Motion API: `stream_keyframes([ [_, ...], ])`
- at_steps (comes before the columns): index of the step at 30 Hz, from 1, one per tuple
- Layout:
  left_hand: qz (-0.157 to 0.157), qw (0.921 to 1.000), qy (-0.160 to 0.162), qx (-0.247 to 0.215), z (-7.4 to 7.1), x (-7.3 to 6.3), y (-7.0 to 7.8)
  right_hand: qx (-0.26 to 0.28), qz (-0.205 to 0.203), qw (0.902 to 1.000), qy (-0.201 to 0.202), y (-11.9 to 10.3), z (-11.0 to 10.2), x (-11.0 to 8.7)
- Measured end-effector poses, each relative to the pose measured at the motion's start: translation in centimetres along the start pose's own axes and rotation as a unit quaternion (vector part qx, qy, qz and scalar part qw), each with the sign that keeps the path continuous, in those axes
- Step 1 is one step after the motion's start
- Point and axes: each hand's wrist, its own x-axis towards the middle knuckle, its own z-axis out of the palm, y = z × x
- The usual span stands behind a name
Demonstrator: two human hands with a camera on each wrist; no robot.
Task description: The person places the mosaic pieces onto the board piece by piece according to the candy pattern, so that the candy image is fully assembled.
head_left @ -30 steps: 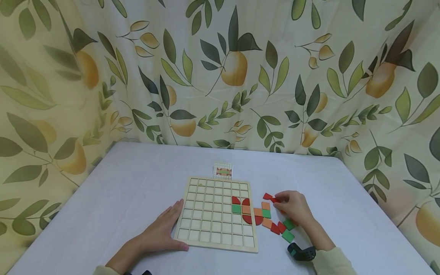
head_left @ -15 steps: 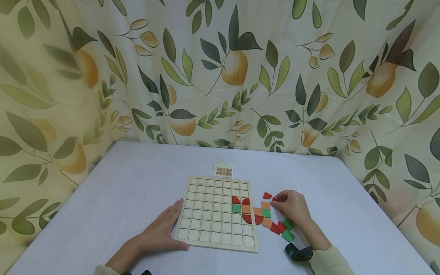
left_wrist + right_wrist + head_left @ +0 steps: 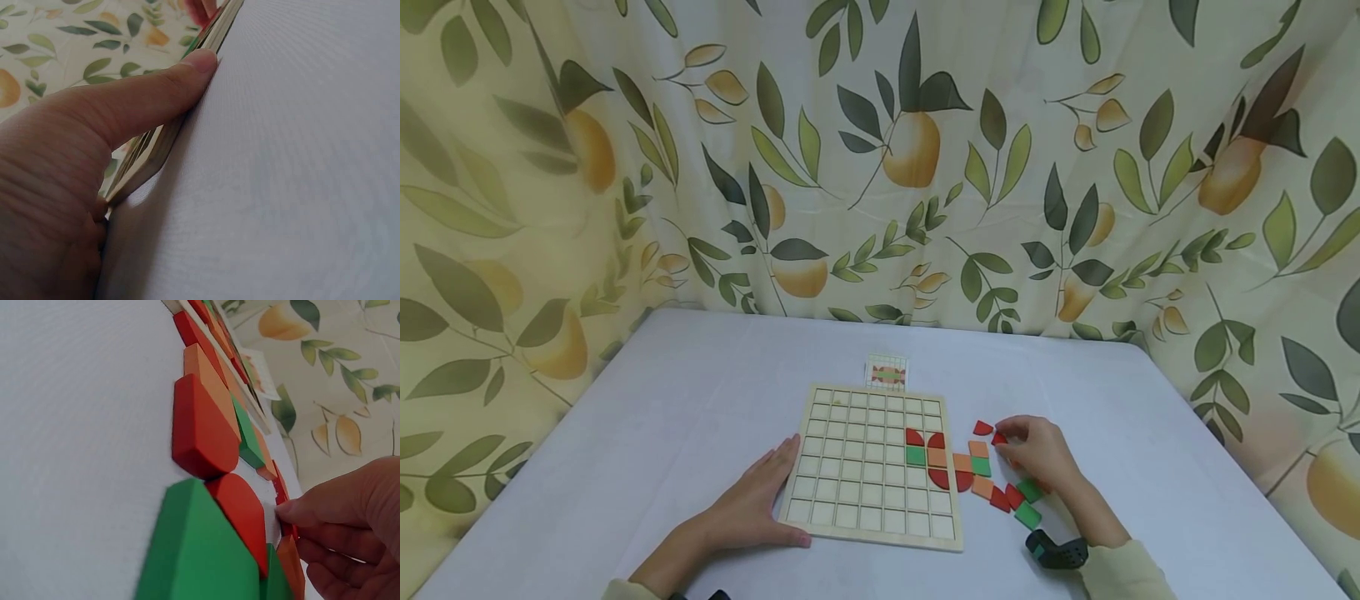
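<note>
My left hand rests against the near left corner of a wooden grid board, fingers straight along its side. In the left wrist view the thumb lies along the board's front edge. Right of the board, my right hand pinches a red block between thumb and fingertips, low over the cloth; the right wrist view shows that red block partly covered by the thumb. Red blocks, a green square and an orange square sit in the board's right-hand cells.
Beside the board's right edge lie loose blocks: a red one, orange squares, green squares and more red ones. A pattern card lies behind the board. A leaf-patterned curtain hangs beyond the white table.
My right hand has shifted only slightly among the loose blocks, and the red block at its fingertips now stands a little apart from the red one beside it. The left hand and board stay put.
</note>
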Motion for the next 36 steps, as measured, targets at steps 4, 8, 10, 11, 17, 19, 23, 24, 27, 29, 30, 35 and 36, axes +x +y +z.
stream_keyframes([
  [4,-0.002,1.0,-0.001,0.002,0.1,0.0,-0.1,-0.001,0.002,1.0,0.001,0.0,0.1,0.0],
  [8,-0.001,1.0,-0.001,0.002,0.1,0.0,-0.1,-0.002,0.002,1.0,0.006,0.0,0.3,0.0],
  [10,0.0,1.0,0.001,0.003,0.1,0.0,-0.2,-0.002,-0.001,1.0,0.008,0.0,0.3,0.0],
  [11,-0.001,1.0,0.001,0.003,0.1,0.0,-0.2,-0.002,-0.002,1.0,0.009,0.0,0.4,0.0],
  [17,-0.003,1.0,0.002,0.008,0.1,0.0,-0.3,-0.005,0.006,0.9997,0.021,-0.5,0.5,-0.1],
  [19,-0.003,1.0,0.002,0.007,0.2,0.0,-0.3,-0.008,0.011,0.9996,0.025,-0.7,0.4,-0.1],
  [23,-0.004,1.0,0.002,0.005,0.1,0.0,-0.3,-0.011,0.021,0.9993,0.029,-1.0,0.5,-0.1],
  [24,-0.004,1.0,0.001,0.005,0.1,0.0,-0.2,-0.015,0.021,0.9992,0.031,-1.0,0.5,0.0],
  [27,-0.002,1.0,0.001,0.007,0.1,0.0,-0.2,-0.013,0.025,0.9991,0.032,-1.2,0.6,-0.1],
  [29,-0.002,1.0,0.001,0.008,0.1,0.0,-0.2,-0.013,0.028,0.9989,0.035,-1.4,0.7,-0.2],
  [30,-0.002,1.0,0.0,0.008,0.1,0.0,-0.1,-0.014,0.029,0.9988,0.037,-1.5,0.7,-0.3],
  [35,-0.003,1.0,0.002,0.006,0.1,0.1,-0.1,-0.012,0.032,0.9989,0.033,-2.5,1.3,-0.9],
  [36,-0.004,1.0,0.002,0.008,0.1,0.1,-0.1,-0.012,0.029,0.999,0.032,-2.8,1.4,-1.0],
])
